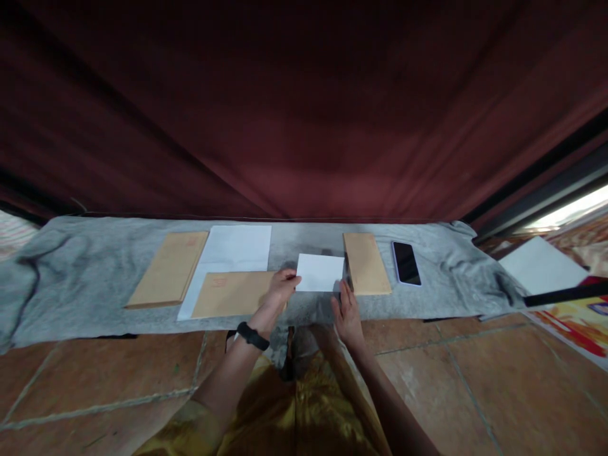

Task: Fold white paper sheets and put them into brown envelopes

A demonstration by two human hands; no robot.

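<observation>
A small white rectangle of paper [320,273], perhaps a folded sheet, is level over the grey cloth in front of me. My left hand [281,288], with a black band at the wrist, pinches its left edge between thumb and fingers. At the lower right corner, my right hand [348,311] touches the paper with its fingers stretched out and the thumb apart. Under my left wrist lies a brown envelope [232,294], partly on top of larger white sheets [242,244]. A further brown envelope stack [368,263] lies just right of my right hand.
A thicker stack of brown envelopes [168,269] lies at the left. A phone [406,263] with a dark screen is at the right. The narrow bench under the grey cloth [441,266] ends against a dark red curtain [304,126]. White paper [544,269] lies off its right end.
</observation>
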